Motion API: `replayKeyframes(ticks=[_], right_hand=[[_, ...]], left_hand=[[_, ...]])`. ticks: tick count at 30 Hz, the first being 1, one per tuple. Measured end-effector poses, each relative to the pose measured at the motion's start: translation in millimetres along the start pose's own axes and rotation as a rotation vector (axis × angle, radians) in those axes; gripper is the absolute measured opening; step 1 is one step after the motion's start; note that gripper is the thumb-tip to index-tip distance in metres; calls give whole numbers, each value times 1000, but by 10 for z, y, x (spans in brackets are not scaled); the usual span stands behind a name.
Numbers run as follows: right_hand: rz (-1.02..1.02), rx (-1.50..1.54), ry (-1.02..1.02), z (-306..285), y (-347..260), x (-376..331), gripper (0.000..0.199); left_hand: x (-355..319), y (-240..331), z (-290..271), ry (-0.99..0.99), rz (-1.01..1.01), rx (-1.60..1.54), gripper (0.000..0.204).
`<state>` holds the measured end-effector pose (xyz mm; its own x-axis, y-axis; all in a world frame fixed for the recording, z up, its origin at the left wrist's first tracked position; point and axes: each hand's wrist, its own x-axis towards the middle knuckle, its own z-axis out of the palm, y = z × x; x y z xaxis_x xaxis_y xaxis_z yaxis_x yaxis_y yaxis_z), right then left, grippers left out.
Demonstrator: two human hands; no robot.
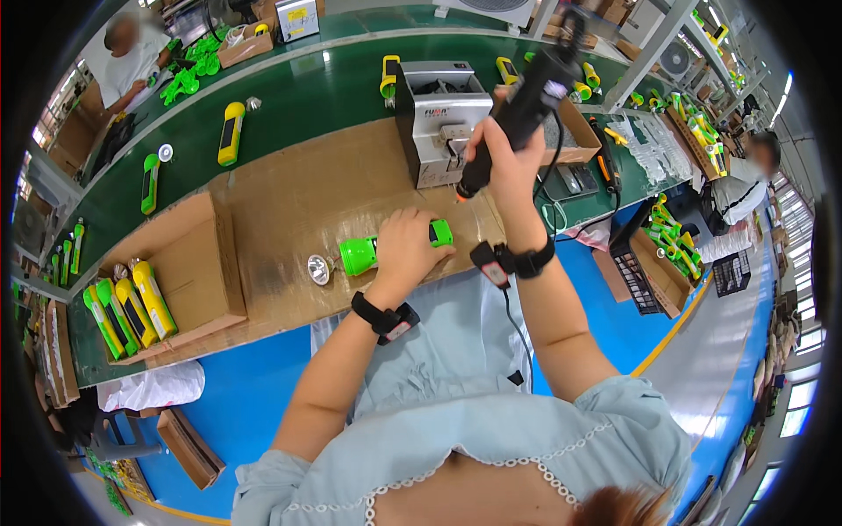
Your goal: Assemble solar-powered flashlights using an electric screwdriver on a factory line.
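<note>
On the brown cardboard sheet (307,188) lies a green flashlight body (357,256), with my left hand (408,245) closed over its middle. A shiny reflector with a lens (319,270) rests beside the flashlight's wide end. My right hand (509,162) grips a black electric screwdriver (529,95), tilted with its tip low and to the left, above and apart from the flashlight. Just left of the screwdriver's tip stands a silver and black screw feeder (445,114). Bands with small devices are strapped to both my wrists.
An open cardboard box (180,250) at left holds several yellow and green flashlights. More stand along the green bench (303,96), including a yellow one (231,133). A black and orange screwdriver (605,158) lies at right. Co-workers sit at far left and far right.
</note>
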<state>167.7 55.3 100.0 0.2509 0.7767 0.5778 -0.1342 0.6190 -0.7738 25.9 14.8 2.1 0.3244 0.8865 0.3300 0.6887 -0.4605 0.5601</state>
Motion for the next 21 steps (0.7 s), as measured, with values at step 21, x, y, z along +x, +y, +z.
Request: replayKeyframes(ticks=[21], right_hand=[[2,32,-37,-30,1,-588,47]], left_hand=[[-29,-42,45,107,85,7,44]])
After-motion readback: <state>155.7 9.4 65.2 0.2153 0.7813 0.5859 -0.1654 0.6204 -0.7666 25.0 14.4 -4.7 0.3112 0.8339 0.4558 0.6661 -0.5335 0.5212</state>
